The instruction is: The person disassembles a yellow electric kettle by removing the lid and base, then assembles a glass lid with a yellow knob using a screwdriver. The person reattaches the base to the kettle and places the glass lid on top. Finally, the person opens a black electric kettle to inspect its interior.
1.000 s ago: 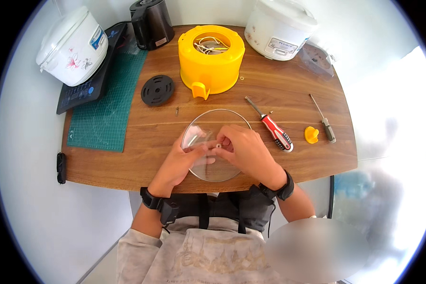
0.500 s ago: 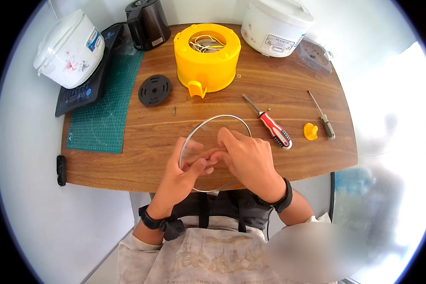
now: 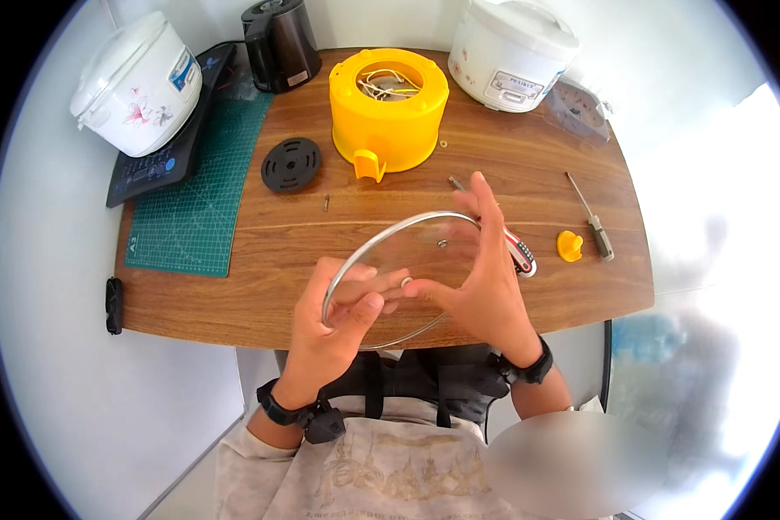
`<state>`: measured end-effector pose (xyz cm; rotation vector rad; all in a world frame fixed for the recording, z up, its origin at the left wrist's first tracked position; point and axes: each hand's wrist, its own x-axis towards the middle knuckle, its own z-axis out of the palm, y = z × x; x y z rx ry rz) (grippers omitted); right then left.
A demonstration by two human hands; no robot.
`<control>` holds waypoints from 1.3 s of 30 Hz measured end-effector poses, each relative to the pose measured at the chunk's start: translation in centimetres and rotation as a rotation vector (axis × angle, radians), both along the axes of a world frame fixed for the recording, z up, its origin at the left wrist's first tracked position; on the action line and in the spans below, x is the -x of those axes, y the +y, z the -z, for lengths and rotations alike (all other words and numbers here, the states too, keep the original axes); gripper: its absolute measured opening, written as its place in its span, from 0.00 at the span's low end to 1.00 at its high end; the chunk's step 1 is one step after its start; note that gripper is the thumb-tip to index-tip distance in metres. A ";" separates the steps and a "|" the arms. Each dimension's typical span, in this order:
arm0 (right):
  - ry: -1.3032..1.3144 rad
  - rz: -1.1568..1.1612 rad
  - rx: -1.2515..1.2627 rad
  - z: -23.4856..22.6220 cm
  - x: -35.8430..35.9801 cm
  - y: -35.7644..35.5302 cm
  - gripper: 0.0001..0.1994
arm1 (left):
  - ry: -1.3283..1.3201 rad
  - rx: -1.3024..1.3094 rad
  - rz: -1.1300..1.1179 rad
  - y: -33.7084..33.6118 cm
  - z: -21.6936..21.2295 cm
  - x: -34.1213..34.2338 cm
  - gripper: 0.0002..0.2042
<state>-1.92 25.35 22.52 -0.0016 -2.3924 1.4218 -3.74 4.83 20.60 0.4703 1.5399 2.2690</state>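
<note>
A round clear glass lid with a metal rim [image 3: 388, 230] is held tilted above the table's front edge. My left hand [image 3: 325, 316] grips its left side, the thumb on the near face and the other fingers showing through the glass. My right hand [image 3: 485, 286] is at the lid's right side, fingers stretched and spread, some of them partly hidden behind the rim. Its thumb tip is beside a small pale ring [image 3: 406, 282], close to my left fingertips. Another tiny ring-shaped piece [image 3: 442, 243] shows through the glass. Behind my right hand lies a red-and-black screwdriver [image 3: 522, 255], partly covered.
A yellow housing with wires inside [image 3: 388, 130] stands at the back, beside a black slotted disc [image 3: 291, 165]. To the right lie a yellow knob [image 3: 569, 246] and a thin screwdriver [image 3: 598, 232]. Rice cookers [image 3: 516, 65], a kettle [image 3: 282, 52] and a green mat [image 3: 191, 212] surround them.
My right hand has opened from a pinch at the lid's middle and shifted right, its fingers now spread upward. The lid has turned, and a small pale ring now shows near its middle.
</note>
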 end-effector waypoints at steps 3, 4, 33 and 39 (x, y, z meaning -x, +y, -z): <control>-0.117 -0.080 0.028 0.1 -0.2 0.8 0.59 | 0.127 0.074 -0.051 0.1 0.2 -0.8 0.10; -0.095 -0.082 -0.048 0.2 -0.3 1.0 0.58 | 0.175 0.097 -0.068 0.1 0.2 -0.9 0.11; 0.094 -0.001 0.264 1.3 -2.7 0.0 0.34 | 0.666 0.152 -0.113 0.8 0.8 -3.2 0.31; -0.032 0.076 0.199 0.7 -2.6 -0.2 0.35 | 0.641 0.205 -0.153 1.1 0.5 -3.1 0.19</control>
